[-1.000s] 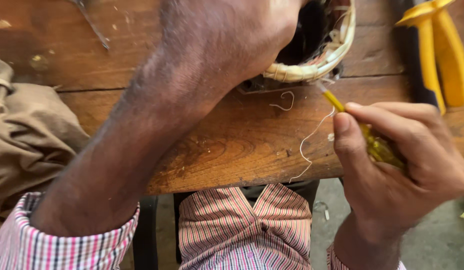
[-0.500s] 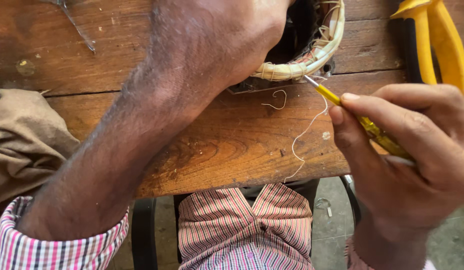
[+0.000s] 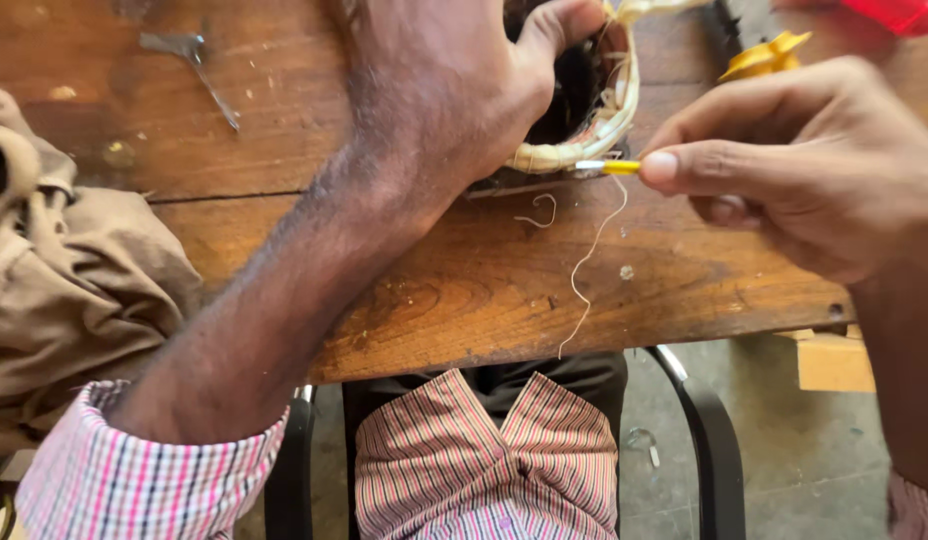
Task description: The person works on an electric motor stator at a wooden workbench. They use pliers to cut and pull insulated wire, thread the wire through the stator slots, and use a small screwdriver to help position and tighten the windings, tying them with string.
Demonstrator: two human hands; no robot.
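My left hand grips a small woven straw basket on the wooden table, thumb hooked over its pale rim. My right hand pinches a thin yellow-handled tool whose metal tip touches the basket's lower rim. A pale thread hangs from the tool's tip down across the table to its front edge. A short curled bit of thread lies just under the basket.
A brown cloth lies bunched at the table's left. A small metal tool rests at the far left. Yellow plier handles and a red object sit far right. A black chair frame shows below.
My right hand has risen and moved left, bringing the yellow tool level with its tip against the basket rim. The view has shifted, showing more of the basket's edge.
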